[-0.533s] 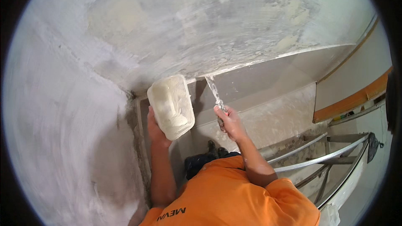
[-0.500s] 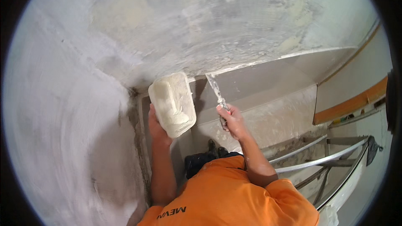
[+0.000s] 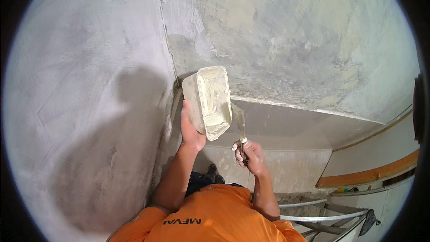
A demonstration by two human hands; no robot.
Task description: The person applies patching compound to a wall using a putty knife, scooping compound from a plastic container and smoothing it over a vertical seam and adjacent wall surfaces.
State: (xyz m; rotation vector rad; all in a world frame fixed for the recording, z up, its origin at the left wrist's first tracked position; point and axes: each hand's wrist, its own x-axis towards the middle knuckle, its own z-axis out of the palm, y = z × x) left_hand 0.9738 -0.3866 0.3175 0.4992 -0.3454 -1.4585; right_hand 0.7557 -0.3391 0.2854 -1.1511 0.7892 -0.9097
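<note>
My left hand (image 3: 193,131) is closed around the lower left side of an off-white plastic tub (image 3: 193,104), which is tilted with its opening toward the right. Cream-coloured filler (image 3: 216,120) coats its inside, thickest at the near end. In my right hand (image 3: 255,157) is the handle of a putty knife (image 3: 240,121), its blade pointing up and away from me. The blade is smeared with filler and sits just right of the tub's rim; whether they touch I cannot tell. Patchy skimmed plaster covers the wall (image 3: 286,49) ahead.
A plastered wall (image 3: 89,89) closes in on the left and meets the far wall in a corner. Below the far wall runs a smooth grey panel (image 3: 291,125). At lower right are metal rails (image 3: 322,218), a dark bag (image 3: 369,222) and an orange-brown wooden edge (image 3: 371,174).
The view has swung left and up the walls. The tub has tipped further so its opening faces right, and the putty knife's blade has come away from the wall's lower edge toward the tub.
</note>
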